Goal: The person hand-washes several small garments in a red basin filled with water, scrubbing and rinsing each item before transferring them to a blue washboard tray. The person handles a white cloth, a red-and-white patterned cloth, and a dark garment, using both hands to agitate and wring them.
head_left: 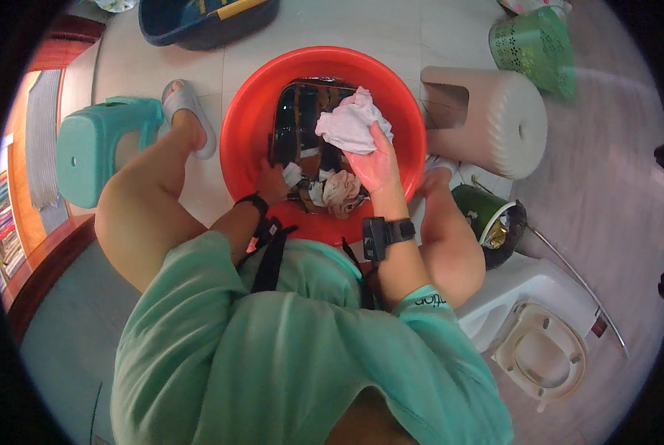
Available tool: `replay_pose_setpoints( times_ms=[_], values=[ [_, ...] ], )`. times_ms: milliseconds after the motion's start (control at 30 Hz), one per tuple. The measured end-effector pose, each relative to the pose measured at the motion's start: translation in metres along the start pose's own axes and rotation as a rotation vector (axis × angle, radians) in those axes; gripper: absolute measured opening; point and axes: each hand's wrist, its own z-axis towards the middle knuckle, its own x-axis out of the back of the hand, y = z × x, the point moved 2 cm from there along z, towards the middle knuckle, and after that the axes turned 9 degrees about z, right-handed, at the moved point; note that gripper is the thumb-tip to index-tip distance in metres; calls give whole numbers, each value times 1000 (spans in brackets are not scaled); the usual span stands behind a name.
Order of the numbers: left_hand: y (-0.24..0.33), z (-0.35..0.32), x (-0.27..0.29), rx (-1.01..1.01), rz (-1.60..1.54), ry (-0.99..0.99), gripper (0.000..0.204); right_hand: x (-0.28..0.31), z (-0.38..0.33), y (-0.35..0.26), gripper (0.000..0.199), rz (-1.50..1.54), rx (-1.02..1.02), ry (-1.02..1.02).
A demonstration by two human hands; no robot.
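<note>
In the red tub (pixel 244 119), the left hand (pixel 274 183) has fingers whose grip cannot be determined, while a bunched pale cloth (pixel 352 124), pinched by the right hand (pixel 376 169) between thumb and fingers, is best kept over the tub.

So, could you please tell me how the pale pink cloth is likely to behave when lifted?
The pale pink cloth is probably floppy, as it bunches into soft folds. It may be fairly light, since the right hand alone holds it. Its crumpled shape seems unlikely to roll.
</note>
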Motion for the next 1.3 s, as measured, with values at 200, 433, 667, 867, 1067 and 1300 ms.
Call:
replay_pose_setpoints(
  times_ms=[200,433,667,867,1067,1300],
  values=[
    [13,26,61,112,-399,-32,48,21,11,-5,42,-129,165,67],
    [128,-6,167,-551,-931,117,62,19,20,6,36,-77,89,166],
    [134,5,181,-387,-140,697,47,-16,-15,37,57,-91,-50,55],
    [147,-14,171,-628,-6,648,45,-10,-12,32,57,12,-79,160],
    [107,20,157,-273,-263,494,56,-1,-10,29,56,54,-129,155],
    [16,21,47,-73,-301,-60,71,9,4,8,48,-99,50,132]
  ],
)
